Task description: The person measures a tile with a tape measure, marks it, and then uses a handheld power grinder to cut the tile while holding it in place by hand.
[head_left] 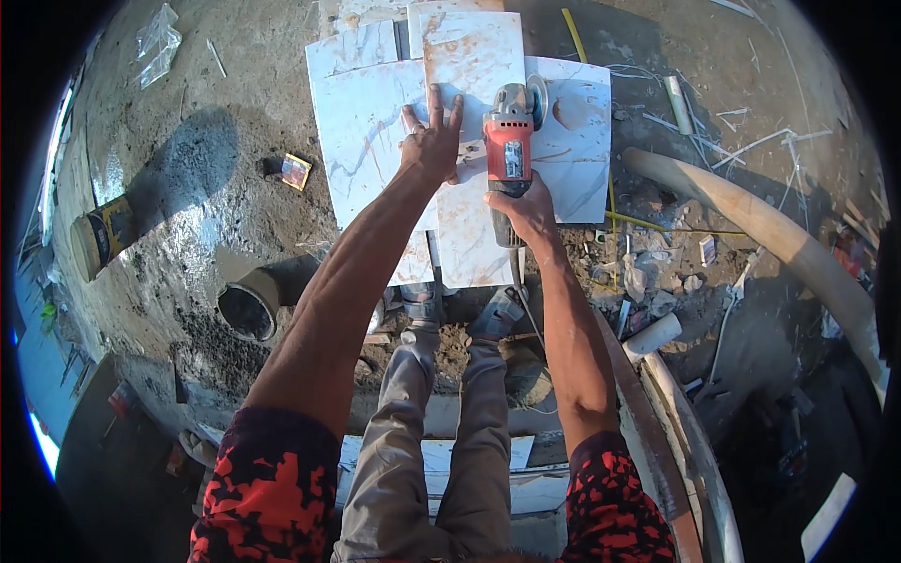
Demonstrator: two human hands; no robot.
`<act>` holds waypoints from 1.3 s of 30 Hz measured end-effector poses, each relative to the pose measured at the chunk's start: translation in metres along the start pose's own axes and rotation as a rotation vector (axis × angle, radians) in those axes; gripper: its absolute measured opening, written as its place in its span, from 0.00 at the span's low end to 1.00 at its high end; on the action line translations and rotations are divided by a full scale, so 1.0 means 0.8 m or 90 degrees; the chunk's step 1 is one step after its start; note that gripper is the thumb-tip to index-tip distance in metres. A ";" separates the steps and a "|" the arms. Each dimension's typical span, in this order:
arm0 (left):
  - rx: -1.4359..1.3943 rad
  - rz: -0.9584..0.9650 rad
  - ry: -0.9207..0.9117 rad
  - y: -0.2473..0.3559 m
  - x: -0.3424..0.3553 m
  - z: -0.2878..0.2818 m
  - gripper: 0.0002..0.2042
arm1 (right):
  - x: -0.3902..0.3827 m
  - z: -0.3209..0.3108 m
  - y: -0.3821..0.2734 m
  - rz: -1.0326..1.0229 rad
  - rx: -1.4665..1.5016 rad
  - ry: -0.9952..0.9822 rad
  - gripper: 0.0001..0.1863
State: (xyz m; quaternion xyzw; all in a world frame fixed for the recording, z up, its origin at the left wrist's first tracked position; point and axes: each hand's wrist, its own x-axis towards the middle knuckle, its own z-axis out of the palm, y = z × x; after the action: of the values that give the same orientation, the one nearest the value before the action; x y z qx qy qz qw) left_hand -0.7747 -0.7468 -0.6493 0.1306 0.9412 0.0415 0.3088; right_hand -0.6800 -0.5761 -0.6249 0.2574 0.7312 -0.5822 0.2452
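My right hand (526, 208) grips the dark rear body of a red and grey angle grinder (510, 150). Its cutting disc (538, 100) stands on edge at the right of the grinder's head, over the tiles. Whether the disc spins I cannot tell. My left hand (435, 141) lies with fingers spread on a white marbled tile (472, 52), left of the grinder. Beneath are more white tiles (361, 108) with grey veins and brown dirt smears, overlapping each other. A cable runs from the grinder's rear down past my right forearm.
A yellow bucket (105, 236) lies at the left, near a round pipe opening (248, 311) and a small yellow packet (296, 172). On the right, a thick curved pipe (741, 202) crosses the rubble. Yellow strips (574, 36) stick out around the tiles. My shoes (497, 314) stand just below them.
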 end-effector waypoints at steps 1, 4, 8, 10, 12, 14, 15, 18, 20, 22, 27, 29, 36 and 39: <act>-0.001 0.001 0.000 0.001 0.000 0.001 0.66 | -0.002 -0.002 0.002 0.000 -0.001 0.001 0.32; -0.009 0.004 -0.016 0.000 -0.001 -0.002 0.66 | -0.010 -0.002 0.009 0.000 -0.021 0.000 0.33; -0.002 -0.005 -0.028 -0.003 -0.003 -0.004 0.66 | -0.022 0.002 0.010 0.008 -0.031 -0.002 0.34; 0.000 -0.004 -0.027 -0.003 -0.002 -0.006 0.66 | -0.018 0.001 0.012 0.003 -0.034 -0.001 0.34; -0.012 0.000 -0.021 0.000 -0.001 -0.004 0.66 | -0.009 0.000 0.009 -0.009 -0.024 0.006 0.34; -0.015 0.000 -0.017 0.001 0.001 -0.003 0.66 | -0.006 0.000 0.008 -0.011 -0.018 0.008 0.34; -0.017 -0.002 -0.012 0.002 0.001 -0.002 0.66 | -0.006 0.000 0.007 -0.014 -0.011 0.008 0.34; -0.019 0.005 -0.026 0.000 -0.003 -0.006 0.65 | -0.018 -0.001 0.006 -0.011 -0.037 0.010 0.32; -0.012 0.003 -0.017 -0.001 -0.001 -0.004 0.66 | -0.029 0.000 0.003 -0.002 -0.031 0.009 0.33; -0.004 -0.001 -0.008 -0.005 -0.002 -0.001 0.66 | -0.036 0.003 0.005 0.008 -0.023 0.006 0.34; -0.019 0.003 -0.017 0.000 -0.002 -0.006 0.66 | -0.031 0.000 0.002 0.004 -0.014 0.011 0.33; -0.033 -0.002 -0.030 0.003 -0.004 -0.011 0.66 | -0.023 0.000 0.002 0.003 -0.020 0.013 0.33; -0.020 -0.009 -0.041 0.005 -0.005 -0.015 0.66 | -0.038 -0.001 0.007 -0.002 -0.021 0.014 0.33; -0.016 0.002 -0.011 -0.004 0.000 -0.002 0.67 | -0.046 0.003 0.013 0.007 -0.039 0.023 0.33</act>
State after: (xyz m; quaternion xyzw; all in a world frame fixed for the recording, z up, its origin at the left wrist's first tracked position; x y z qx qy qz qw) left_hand -0.7759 -0.7500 -0.6485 0.1284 0.9377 0.0522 0.3185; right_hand -0.6453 -0.5801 -0.6090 0.2645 0.7516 -0.5534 0.2427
